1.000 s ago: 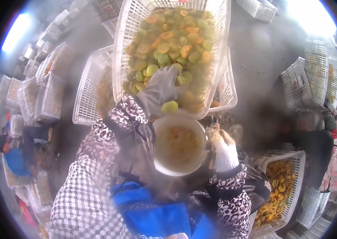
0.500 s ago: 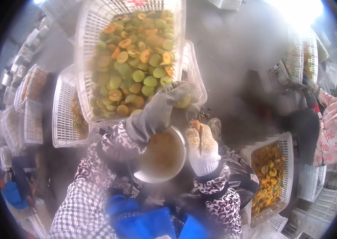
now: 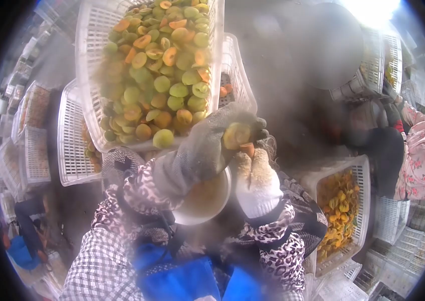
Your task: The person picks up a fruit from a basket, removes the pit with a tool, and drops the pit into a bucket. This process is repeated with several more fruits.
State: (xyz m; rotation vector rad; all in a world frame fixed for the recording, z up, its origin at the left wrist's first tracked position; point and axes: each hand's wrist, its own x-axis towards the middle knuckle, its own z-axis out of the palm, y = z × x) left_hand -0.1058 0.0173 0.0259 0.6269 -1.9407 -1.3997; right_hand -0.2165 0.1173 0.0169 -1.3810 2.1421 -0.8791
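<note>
My left hand [image 3: 205,145], in a grey glove, is closed round a green-yellow fruit [image 3: 233,135] at the centre of the head view. Just below and to the right, my right hand [image 3: 256,183] wears a white and tan glove, its fingers closed on a small tool with an orange-brown handle [image 3: 247,149]. The tool's top meets the fruit, and its working end is hidden. Beneath my left hand is a white bowl [image 3: 205,208], partly covered by the glove. A large white crate [image 3: 89,95] of halved green and orange fruit stands beyond my hands.
A second crate [image 3: 69,150] with fruit stands at the left, and another [image 3: 240,70] behind the large one. Orange pieces fill a crate [image 3: 364,200] at the right. Another person [image 3: 423,155] in pink floral clothing is at the far right. Stacked crates line both sides.
My left hand has moved right and slightly down, bringing the fruit against the tool in my right hand. The crates have shifted left and up in the view.
</note>
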